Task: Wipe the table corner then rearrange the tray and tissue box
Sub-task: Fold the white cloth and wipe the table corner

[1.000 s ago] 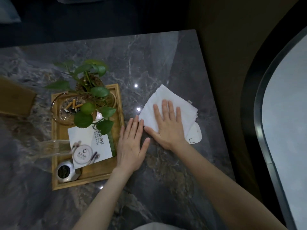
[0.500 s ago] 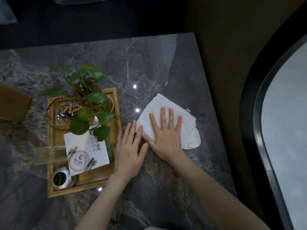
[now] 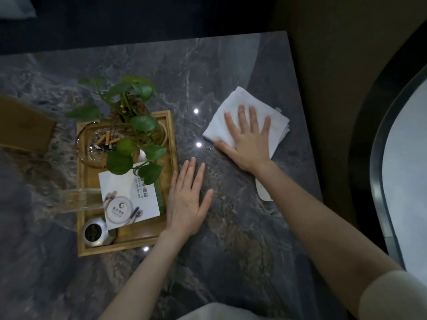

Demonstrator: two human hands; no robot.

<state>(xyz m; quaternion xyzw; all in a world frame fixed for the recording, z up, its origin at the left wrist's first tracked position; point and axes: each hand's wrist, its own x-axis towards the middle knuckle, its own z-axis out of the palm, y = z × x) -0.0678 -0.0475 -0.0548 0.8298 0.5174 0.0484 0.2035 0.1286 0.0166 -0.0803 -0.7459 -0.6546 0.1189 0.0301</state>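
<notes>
A folded white cloth [image 3: 233,105] lies on the dark marble table [image 3: 231,239] near its far right corner. My right hand [image 3: 248,140] presses flat on the cloth, fingers spread. My left hand [image 3: 188,200] rests flat on the bare table, its edge touching the right rim of the wooden tray [image 3: 136,244]. The tray holds a potted green plant [image 3: 129,125], a glass ashtray with cigarette butts [image 3: 101,144], a white card [image 3: 129,197] and a small silver jar [image 3: 94,232]. A wooden tissue box [image 3: 25,128] sits at the far left edge, partly cut off.
A small white oval object [image 3: 263,192] lies on the table beside my right forearm, partly hidden. A clear glass holder [image 3: 78,200] overlaps the tray's left rim. The table's right edge borders a brown floor strip and a curved dark-rimmed surface [image 3: 404,158].
My right hand has slid the cloth away from me, toward the far right corner, uncovering the white oval object. My left hand stays flat beside the tray.
</notes>
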